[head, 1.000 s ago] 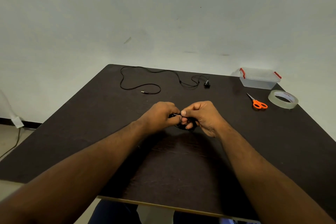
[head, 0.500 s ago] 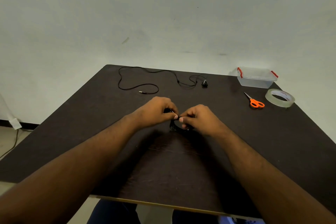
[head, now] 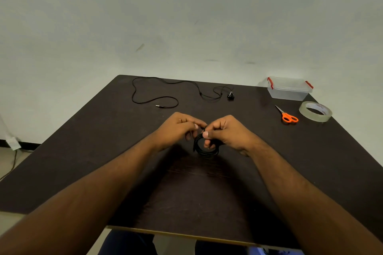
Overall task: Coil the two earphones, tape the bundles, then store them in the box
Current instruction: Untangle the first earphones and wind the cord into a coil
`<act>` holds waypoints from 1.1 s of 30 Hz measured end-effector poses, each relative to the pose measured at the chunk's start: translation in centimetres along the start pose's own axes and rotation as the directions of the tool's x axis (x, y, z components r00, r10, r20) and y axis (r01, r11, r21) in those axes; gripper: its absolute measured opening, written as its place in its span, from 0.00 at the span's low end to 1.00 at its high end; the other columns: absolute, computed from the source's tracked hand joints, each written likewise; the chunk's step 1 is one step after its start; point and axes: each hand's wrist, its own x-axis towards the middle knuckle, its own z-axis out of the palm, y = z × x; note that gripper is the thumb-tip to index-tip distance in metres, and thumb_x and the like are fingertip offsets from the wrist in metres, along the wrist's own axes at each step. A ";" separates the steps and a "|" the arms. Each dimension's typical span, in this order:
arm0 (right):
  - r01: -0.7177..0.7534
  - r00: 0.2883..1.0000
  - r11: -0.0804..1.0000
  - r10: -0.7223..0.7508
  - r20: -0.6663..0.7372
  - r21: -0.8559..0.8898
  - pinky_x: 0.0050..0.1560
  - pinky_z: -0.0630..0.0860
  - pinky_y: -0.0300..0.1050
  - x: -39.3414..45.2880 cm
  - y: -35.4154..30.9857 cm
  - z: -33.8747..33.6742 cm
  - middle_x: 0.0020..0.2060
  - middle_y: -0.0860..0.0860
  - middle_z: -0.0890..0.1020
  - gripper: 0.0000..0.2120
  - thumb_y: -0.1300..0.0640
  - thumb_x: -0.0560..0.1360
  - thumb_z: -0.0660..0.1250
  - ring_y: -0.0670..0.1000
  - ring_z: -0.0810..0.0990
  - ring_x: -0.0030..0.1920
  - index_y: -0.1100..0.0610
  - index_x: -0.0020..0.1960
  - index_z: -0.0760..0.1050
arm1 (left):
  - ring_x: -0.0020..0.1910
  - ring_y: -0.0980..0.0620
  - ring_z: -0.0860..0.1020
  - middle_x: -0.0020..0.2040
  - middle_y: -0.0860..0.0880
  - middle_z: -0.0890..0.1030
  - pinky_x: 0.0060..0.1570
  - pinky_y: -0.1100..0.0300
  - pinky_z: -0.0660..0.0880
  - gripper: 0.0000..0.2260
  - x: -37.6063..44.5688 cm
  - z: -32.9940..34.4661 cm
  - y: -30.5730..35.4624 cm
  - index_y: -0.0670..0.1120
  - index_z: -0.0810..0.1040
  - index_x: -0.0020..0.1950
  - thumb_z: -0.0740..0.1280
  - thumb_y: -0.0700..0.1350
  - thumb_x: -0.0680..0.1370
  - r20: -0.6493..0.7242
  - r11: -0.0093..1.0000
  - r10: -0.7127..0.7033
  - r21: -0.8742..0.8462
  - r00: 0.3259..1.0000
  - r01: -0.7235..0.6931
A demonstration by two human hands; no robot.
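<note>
Now coiling the first black earphone cable (head: 205, 147), wound into a small round bundle over the dark wooden table (head: 103, 151). Held by the right hand (head: 226, 132), thumb and curled fingers pinching the top of the loop, probably to keep the turns from springing open. Left hand (head: 180, 128) pinching the loose cable end just beside the right thumb, likely to feed the last turn. Bundle hanging below and between both hands, near the table's middle. Second black earphone (head: 176, 93) lying uncoiled at the far side. Clear plastic box with red clips (head: 289, 89), orange-handled scissors (head: 288, 117) and clear tape roll (head: 315, 111) kept at the far right, well apart, ready for later steps.
</note>
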 end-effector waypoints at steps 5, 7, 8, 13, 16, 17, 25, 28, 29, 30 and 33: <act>-0.020 0.999 0.999 0.019 -0.032 -0.050 0.39 0.81 0.43 0.5 -0.3 0.1 0.33 0.59 0.84 0.07 0.65 0.74 0.70 0.52 0.83 0.34 0.64 0.38 0.82 | 0.50 0.52 0.82 0.50 0.50 0.84 0.54 0.57 0.78 0.19 -0.8 0.5 -0.2 0.47 0.79 0.63 0.73 0.40 0.72 0.117 0.980 0.145 0.119 0.982 -0.159; -0.029 0.998 0.995 0.023 -0.067 -0.090 0.40 0.80 0.43 0.6 -0.7 0.2 0.33 0.58 0.84 0.07 0.64 0.74 0.71 0.50 0.83 0.34 0.63 0.37 0.82 | 0.50 0.58 0.82 0.51 0.54 0.84 0.54 0.58 0.78 0.19 -0.9 1.2 -0.6 0.47 0.79 0.62 0.74 0.39 0.72 0.028 0.965 0.200 0.169 0.979 -0.202; -0.031 0.997 0.989 0.020 -0.080 -0.141 0.41 0.80 0.44 0.7 -0.9 0.2 0.33 0.57 0.85 0.07 0.63 0.73 0.71 0.50 0.82 0.34 0.62 0.37 0.83 | 0.49 0.58 0.82 0.50 0.53 0.84 0.52 0.57 0.79 0.18 -0.9 1.6 -0.8 0.47 0.80 0.62 0.74 0.39 0.72 -0.029 0.964 0.214 0.168 0.976 -0.206; -0.061 0.996 0.859 0.017 -0.092 -0.509 0.31 0.69 0.39 0.7 -2.4 0.3 0.27 0.49 0.83 0.07 0.57 0.71 0.73 0.42 0.72 0.27 0.55 0.34 0.84 | 0.45 0.62 0.82 0.46 0.56 0.85 0.47 0.64 0.79 0.13 -1.2 2.5 -1.9 0.50 0.82 0.58 0.73 0.43 0.74 -0.182 0.956 0.255 0.195 0.950 -0.219; -0.075 0.994 0.788 0.008 -0.112 -0.611 0.21 0.65 0.33 0.9 -3.2 0.7 0.26 0.48 0.82 0.08 0.57 0.72 0.73 0.40 0.70 0.21 0.56 0.35 0.83 | 0.41 0.61 0.78 0.45 0.54 0.82 0.44 0.68 0.76 0.14 -1.1 2.7 -2.2 0.48 0.81 0.61 0.72 0.43 0.75 -0.201 0.881 0.349 0.403 0.915 -0.247; -0.071 0.995 0.768 0.008 -0.102 -0.636 0.20 0.64 0.32 1.0 -3.5 0.7 0.27 0.49 0.83 0.08 0.57 0.72 0.72 0.40 0.71 0.21 0.56 0.35 0.82 | 0.41 0.61 0.77 0.45 0.54 0.81 0.44 0.69 0.75 0.17 -1.1 2.7 -2.2 0.47 0.79 0.63 0.72 0.42 0.75 -0.199 0.866 0.364 0.432 0.910 -0.252; -0.017 0.990 0.603 -0.104 -0.100 -0.798 0.26 0.65 0.36 1.4 -4.9 1.0 0.28 0.46 0.79 0.09 0.55 0.73 0.71 0.42 0.75 0.26 0.54 0.35 0.79 | 0.39 0.61 0.75 0.43 0.49 0.82 0.41 0.74 0.72 0.12 -0.3 2.5 -1.7 0.45 0.82 0.58 0.72 0.40 0.75 -0.287 0.842 0.420 0.476 0.861 -0.253; -0.004 0.964 0.591 -0.211 -0.160 -0.807 0.30 0.65 0.39 1.4 -4.0 1.7 0.31 0.47 0.78 0.09 0.53 0.75 0.68 0.45 0.74 0.30 0.52 0.37 0.76 | 0.42 0.61 0.77 0.45 0.50 0.82 0.44 0.74 0.72 0.10 0.4 1.6 -1.1 0.47 0.83 0.57 0.70 0.39 0.76 -0.291 0.915 0.298 0.358 0.909 -0.185; -0.008 0.957 0.606 -0.226 -0.181 -0.796 0.30 0.66 0.38 1.3 -3.8 1.9 0.32 0.47 0.78 0.09 0.53 0.76 0.68 0.45 0.75 0.30 0.52 0.38 0.76 | 0.44 0.60 0.79 0.46 0.50 0.83 0.45 0.71 0.74 0.10 0.6 1.3 -0.9 0.47 0.83 0.56 0.69 0.38 0.76 -0.270 0.935 0.252 0.314 0.929 -0.162; -0.014 0.953 0.635 -0.227 -0.203 -0.772 0.29 0.67 0.37 1.4 -3.6 2.0 0.32 0.47 0.79 0.09 0.53 0.76 0.68 0.44 0.75 0.30 0.54 0.38 0.77 | 0.45 0.61 0.79 0.46 0.51 0.83 0.46 0.68 0.75 0.09 0.8 1.1 -0.7 0.47 0.84 0.54 0.68 0.38 0.76 -0.241 0.951 0.209 0.275 0.948 -0.140; -0.022 0.948 0.796 -0.175 -0.265 -0.605 0.23 0.65 0.30 1.2 -3.5 2.1 0.29 0.48 0.82 0.08 0.56 0.75 0.69 0.39 0.73 0.23 0.55 0.38 0.82 | 0.38 0.59 0.78 0.38 0.52 0.81 0.40 0.69 0.71 0.07 0.8 1.0 -0.2 0.45 0.85 0.46 0.68 0.37 0.76 -0.149 0.966 0.180 0.212 0.972 -0.147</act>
